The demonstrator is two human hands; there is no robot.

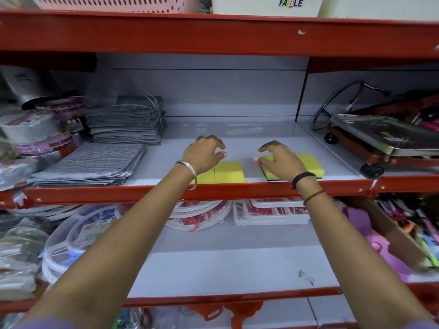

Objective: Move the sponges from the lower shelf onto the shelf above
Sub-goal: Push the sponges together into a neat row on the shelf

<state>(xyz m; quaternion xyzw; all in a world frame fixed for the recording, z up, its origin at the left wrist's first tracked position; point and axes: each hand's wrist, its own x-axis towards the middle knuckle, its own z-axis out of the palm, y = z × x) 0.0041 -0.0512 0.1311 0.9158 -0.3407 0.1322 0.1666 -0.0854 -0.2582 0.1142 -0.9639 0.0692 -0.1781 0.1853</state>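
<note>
Two yellow sponges lie flat near the front edge of the upper shelf [237,143]. The left sponge [225,172] sits just under my left hand [204,154], whose fingers are spread and lifted off it. The right sponge [306,165], yellow with a dark green scrub base, lies partly under my right hand [279,160]. That hand's thumb and fingertips touch the sponge's left end, fingers spread, not closed around it. The lower shelf [225,264] below my forearms shows no sponge on its bare grey middle.
Stacks of grey striped cloths [95,162] and tape rolls [45,143] fill the upper shelf's left side. A red trolley with a steel tray [380,136] stands at the right, behind a divider. White packaged racks [268,213] sit at the back of the lower shelf.
</note>
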